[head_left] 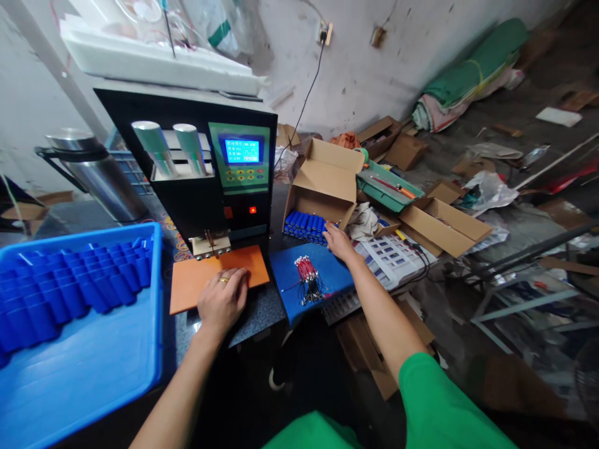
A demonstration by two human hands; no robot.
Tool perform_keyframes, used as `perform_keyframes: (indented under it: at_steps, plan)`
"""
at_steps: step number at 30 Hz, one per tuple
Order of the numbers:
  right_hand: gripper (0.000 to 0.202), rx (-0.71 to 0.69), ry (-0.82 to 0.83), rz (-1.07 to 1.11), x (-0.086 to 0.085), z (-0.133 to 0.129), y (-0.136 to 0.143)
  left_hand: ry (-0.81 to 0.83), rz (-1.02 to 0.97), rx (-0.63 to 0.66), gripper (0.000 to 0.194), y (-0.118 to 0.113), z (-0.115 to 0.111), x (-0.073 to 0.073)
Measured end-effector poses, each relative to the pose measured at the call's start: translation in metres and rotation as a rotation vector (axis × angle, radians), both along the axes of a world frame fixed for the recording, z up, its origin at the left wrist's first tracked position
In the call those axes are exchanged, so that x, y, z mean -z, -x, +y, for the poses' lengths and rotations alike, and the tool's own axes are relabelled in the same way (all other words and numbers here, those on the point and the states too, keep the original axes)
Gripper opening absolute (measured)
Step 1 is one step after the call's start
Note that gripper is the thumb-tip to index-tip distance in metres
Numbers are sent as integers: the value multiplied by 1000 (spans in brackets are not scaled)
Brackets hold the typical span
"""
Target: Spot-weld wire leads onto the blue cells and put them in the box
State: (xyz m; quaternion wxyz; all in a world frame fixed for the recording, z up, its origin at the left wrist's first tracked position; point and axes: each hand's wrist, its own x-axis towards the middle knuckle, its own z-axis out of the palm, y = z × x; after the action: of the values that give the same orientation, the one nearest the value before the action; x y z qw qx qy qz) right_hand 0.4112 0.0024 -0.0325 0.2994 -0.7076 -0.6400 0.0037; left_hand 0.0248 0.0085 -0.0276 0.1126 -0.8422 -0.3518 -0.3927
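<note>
My left hand (222, 300), with a ring on one finger, rests on the orange board (187, 284) below the welding machine's electrodes (211, 243). Its fingers are curled in, and anything under them is hidden. At the open cardboard box (322, 162), my right hand (339, 243) has its thumb and fingers closed on the end of a blue cylindrical battery cell (322, 226) at the right of the stacked rows. A bundle of red and black wire leads (306, 277) lies on the blue mat (285, 262), left of my right forearm.
The black machine (182, 209) with a lit display (239, 149) stands ahead. A blue tray (93, 374) at left holds many blue cells (75, 280). A steel flask (100, 174) stands behind it. To the right are a green toolbox (381, 190) and cartons (444, 224).
</note>
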Motion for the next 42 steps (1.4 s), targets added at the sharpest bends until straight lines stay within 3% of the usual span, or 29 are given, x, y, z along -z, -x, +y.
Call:
perform_keyframes:
  at_steps: [10, 17, 24, 38, 42]
  plan:
    - [32, 151, 10, -85, -20, -4, 14, 49, -4, 5, 22, 0, 0, 1]
    - [26, 236, 28, -110, -25, -4, 21, 84, -12, 1, 24, 0, -2, 1]
    - [34, 159, 42, -102, -22, -6, 12, 35, 15, -16, 22, 0, -1, 2]
    - [37, 281, -41, -42, -10, -6, 24, 84, -10, 4, 24, 0, 0, 2]
    - [36, 260, -16, -57, -12, -5, 24, 62, -6, -3, 22, 0, -1, 1]
